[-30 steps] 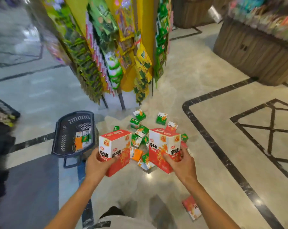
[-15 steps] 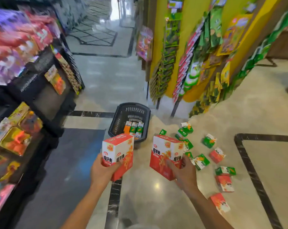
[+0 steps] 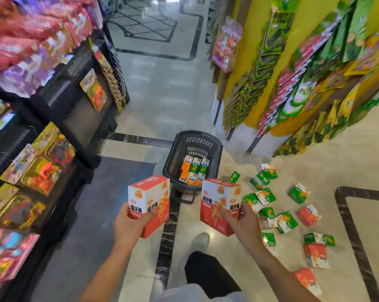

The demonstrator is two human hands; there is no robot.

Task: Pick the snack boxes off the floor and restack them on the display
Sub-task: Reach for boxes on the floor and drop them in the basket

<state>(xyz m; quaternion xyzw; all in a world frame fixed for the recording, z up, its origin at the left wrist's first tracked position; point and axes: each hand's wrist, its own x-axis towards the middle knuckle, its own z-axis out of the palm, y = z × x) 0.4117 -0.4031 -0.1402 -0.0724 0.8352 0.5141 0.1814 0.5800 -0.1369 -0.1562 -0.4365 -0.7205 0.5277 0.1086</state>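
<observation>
My left hand (image 3: 129,225) grips a red and white snack box (image 3: 150,201) from below, held upright in front of me. My right hand (image 3: 243,223) holds a second red and white snack box (image 3: 220,203) the same way. Several small green boxes (image 3: 265,196) and red boxes (image 3: 308,214) lie scattered on the pale floor to my right. A black shopping basket (image 3: 177,155) stands on the floor just beyond my hands, with several orange and green boxes (image 3: 194,171) inside. A black display shelf (image 3: 81,118) with snack packets runs along the left.
A yellow pillar display (image 3: 271,68) hung with green and red packets stands at the right, behind the scattered boxes. An aisle of pale tiles with dark inlay lines runs ahead between shelf and pillar. My leg and shoe (image 3: 198,243) show below the boxes.
The view has swung left, from the scattered boxes and pillar toward the black shelf. Both hands keep their boxes, and the boxes on the floor now lie to my right.
</observation>
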